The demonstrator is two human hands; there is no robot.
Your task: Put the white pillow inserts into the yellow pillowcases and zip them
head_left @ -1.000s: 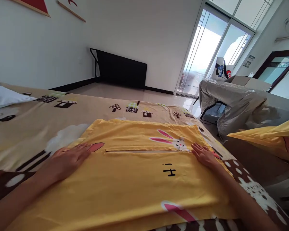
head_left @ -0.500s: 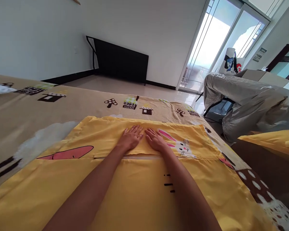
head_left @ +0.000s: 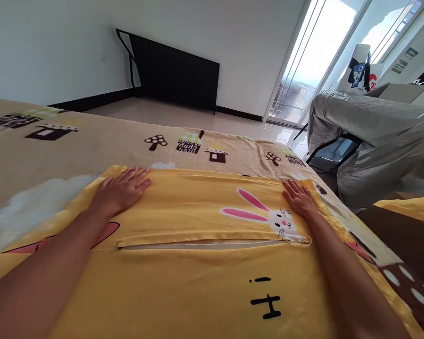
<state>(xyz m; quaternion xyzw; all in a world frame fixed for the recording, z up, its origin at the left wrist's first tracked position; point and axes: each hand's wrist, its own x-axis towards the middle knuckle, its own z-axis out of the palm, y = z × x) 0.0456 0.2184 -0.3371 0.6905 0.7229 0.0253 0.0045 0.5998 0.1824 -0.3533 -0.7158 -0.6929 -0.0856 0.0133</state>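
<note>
A yellow pillowcase (head_left: 183, 287) printed with a white rabbit face, pink ears and dark letters lies spread out before me. Across it runs a long opening (head_left: 205, 246), slightly parted, with a pale strip showing inside. My left hand (head_left: 122, 188) rests flat near the far left corner of the cloth, fingers stretched out. Over by the far right edge, just beyond the rabbit print, my right hand (head_left: 299, 197) also presses flat with its fingers extended. Neither hand holds anything.
Under the cloth is a beige patterned blanket (head_left: 120, 146) on a bed-like surface. Another yellow cloth (head_left: 410, 207) shows at the right edge. Furniture under grey plastic sheeting (head_left: 374, 117) stands at the right, near a glass door (head_left: 314, 52). A black panel (head_left: 176, 75) leans by the wall.
My hands have moved apart from the middle of the cloth, the left one leftward and the right one rightward. More of the rabbit print, lettering and opening now shows.
</note>
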